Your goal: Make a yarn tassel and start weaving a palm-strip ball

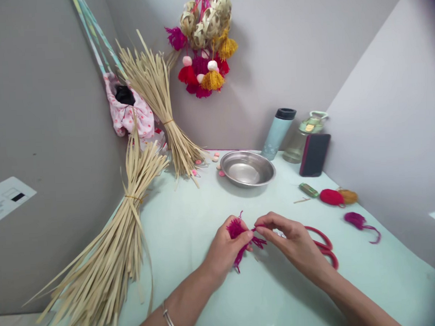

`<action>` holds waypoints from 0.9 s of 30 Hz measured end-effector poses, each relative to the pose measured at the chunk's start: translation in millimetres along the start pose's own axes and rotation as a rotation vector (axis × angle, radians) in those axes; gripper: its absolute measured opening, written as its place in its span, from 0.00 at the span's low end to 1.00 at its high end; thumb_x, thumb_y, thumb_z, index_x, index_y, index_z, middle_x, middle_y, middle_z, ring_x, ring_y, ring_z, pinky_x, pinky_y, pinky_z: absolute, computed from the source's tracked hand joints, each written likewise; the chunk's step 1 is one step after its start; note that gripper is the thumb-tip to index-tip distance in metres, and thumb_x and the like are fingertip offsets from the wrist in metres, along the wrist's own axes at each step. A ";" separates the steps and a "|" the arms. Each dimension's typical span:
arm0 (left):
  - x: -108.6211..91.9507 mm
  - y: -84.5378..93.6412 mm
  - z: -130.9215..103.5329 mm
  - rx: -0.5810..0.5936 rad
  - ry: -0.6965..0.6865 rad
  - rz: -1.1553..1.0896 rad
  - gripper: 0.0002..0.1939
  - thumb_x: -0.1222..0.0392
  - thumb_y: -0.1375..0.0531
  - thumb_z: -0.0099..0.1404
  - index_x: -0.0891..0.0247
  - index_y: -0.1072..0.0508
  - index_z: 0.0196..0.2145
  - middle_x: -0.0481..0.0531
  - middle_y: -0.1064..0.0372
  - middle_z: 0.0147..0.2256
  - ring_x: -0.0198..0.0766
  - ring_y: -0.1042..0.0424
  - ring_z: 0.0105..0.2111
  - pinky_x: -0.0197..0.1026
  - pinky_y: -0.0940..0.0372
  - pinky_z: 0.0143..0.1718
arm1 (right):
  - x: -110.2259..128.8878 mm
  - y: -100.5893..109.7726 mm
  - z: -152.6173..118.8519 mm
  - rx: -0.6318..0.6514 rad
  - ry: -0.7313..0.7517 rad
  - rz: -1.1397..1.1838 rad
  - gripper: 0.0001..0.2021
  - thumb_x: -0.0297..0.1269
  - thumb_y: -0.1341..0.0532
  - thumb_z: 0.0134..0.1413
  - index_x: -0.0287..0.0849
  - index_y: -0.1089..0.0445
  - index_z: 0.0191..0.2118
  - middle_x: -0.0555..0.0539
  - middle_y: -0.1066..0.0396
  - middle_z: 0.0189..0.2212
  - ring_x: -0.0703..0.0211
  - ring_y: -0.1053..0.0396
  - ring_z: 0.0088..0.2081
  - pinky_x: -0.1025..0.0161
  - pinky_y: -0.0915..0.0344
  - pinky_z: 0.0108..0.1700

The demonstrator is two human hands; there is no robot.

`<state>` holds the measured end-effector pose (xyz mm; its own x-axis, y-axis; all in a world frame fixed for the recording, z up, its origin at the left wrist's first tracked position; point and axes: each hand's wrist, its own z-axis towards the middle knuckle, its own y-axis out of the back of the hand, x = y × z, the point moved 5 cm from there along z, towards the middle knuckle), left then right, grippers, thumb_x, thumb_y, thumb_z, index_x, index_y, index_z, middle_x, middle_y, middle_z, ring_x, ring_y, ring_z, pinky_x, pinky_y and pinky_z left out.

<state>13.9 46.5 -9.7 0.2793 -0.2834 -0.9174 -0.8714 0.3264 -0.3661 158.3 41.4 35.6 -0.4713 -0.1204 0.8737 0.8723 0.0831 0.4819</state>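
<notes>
When looking down, with twelve o'clock at the far wall and the dial centred on the yarn, take first the pale mint-green tabletop [190, 208]. Next, find a sheaf of flat dry straw strips [109, 251] tied at its waist, at nine, and a round shiny steel bowl [245, 167] at twelve, both apart from the hands. Then see the left hand [224, 248] reaching in from about eight and the right hand [300, 244] from four, partly over the red-handled scissors [329, 249] at about three. Between them, nearer the left palm, find the fringed magenta yarn tuft [234, 226], clamped under left thumb against fingers. Judge its long axis as roughly twelve to six, middle hidden by the thumb, with loose ends splayed toward four and six. Smallest of all, note a thin magenta strand [254, 228], pinched between right thumb and forefinger, at three from the tuft and close beside the left thumb tip. Impossible to tell whether looped around the tuft or merely beside it.
</notes>
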 end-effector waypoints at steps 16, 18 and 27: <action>-3.2 5.6 3.2 -0.111 0.003 -0.214 0.12 0.54 0.36 0.60 0.63 0.33 0.33 0.44 0.40 0.26 0.29 0.38 0.25 0.34 0.38 0.32 | 13.1 -13.7 -11.8 0.282 0.066 -0.030 0.12 0.43 0.41 0.60 0.43 0.31 0.27 0.50 0.34 0.25 0.60 0.38 0.28 0.63 0.40 0.32; -3.6 4.5 2.4 -0.103 -0.006 -0.160 0.11 0.53 0.37 0.61 0.63 0.33 0.33 0.44 0.39 0.27 0.29 0.37 0.25 0.35 0.37 0.33 | 10.7 -3.6 -8.2 0.117 0.031 -0.037 0.14 0.45 0.43 0.61 0.43 0.35 0.27 0.52 0.36 0.24 0.60 0.39 0.28 0.64 0.41 0.32; -4.6 -4.0 -0.8 0.004 -0.021 0.001 0.10 0.54 0.38 0.61 0.64 0.32 0.31 0.45 0.37 0.27 0.29 0.36 0.25 0.34 0.40 0.31 | 5.4 -12.0 -4.8 0.198 -0.061 0.102 0.11 0.43 0.42 0.61 0.42 0.33 0.31 0.50 0.31 0.26 0.59 0.36 0.30 0.63 0.40 0.35</action>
<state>15.8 45.8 -3.9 0.2863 -0.2643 -0.9210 -0.8702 0.3305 -0.3654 145.9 35.0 34.3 -0.3946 -0.0415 0.9179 0.8759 0.2847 0.3894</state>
